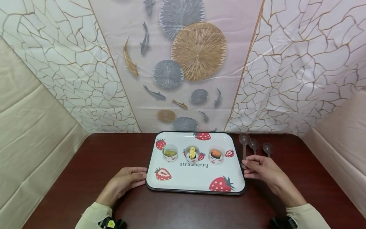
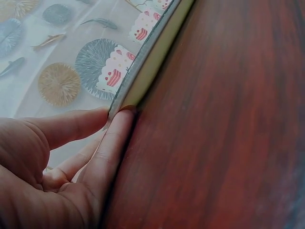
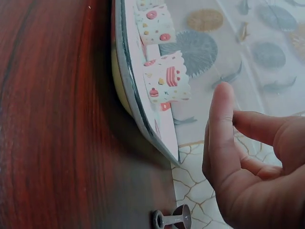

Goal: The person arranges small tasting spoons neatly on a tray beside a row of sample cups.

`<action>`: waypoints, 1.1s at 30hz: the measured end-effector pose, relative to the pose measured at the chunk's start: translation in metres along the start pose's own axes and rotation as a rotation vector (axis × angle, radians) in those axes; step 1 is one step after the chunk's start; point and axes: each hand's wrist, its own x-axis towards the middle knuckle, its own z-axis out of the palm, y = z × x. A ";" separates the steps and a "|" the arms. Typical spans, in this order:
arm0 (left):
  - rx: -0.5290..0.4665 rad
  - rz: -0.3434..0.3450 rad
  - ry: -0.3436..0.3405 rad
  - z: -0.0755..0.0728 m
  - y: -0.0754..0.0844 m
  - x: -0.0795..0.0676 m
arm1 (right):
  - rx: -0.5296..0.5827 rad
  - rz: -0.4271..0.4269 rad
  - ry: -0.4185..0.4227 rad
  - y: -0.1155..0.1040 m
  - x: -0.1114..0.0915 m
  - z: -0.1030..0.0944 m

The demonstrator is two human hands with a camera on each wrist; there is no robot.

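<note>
A white tray (image 1: 186, 181) with strawberry prints and a dark rim lies on the table. My left hand (image 1: 125, 183) grips its left edge; in the left wrist view the thumb lies on the rim (image 2: 138, 71) and a finger is against its underside. Three printed paper cups stand on the tray: one holds a green piece (image 1: 170, 153), one a yellow-topped piece (image 1: 192, 152), one an orange-topped piece (image 1: 215, 154). My right hand (image 1: 264, 170) is beside the tray's right edge, fingers fairly straight and holding nothing. In the head view it overlaps the handle of a clear spoon (image 1: 244, 140).
Two smaller clear spoons (image 1: 253, 144) lie to the right of the long one, at the back of the table. The dark wooden table (image 1: 177, 210) meets a patterned cloth wall (image 1: 197, 105) just behind the tray. Beige panels (image 1: 340, 127) flank both sides.
</note>
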 end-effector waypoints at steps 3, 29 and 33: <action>0.001 0.011 -0.003 0.000 0.001 -0.001 | 0.005 -0.025 -0.020 -0.003 0.001 0.004; 0.028 0.005 0.011 0.003 0.004 -0.004 | 0.089 -0.081 -0.022 -0.028 0.001 0.059; 0.028 0.015 0.000 0.003 0.004 -0.005 | 0.100 -0.076 -0.033 -0.033 0.001 0.068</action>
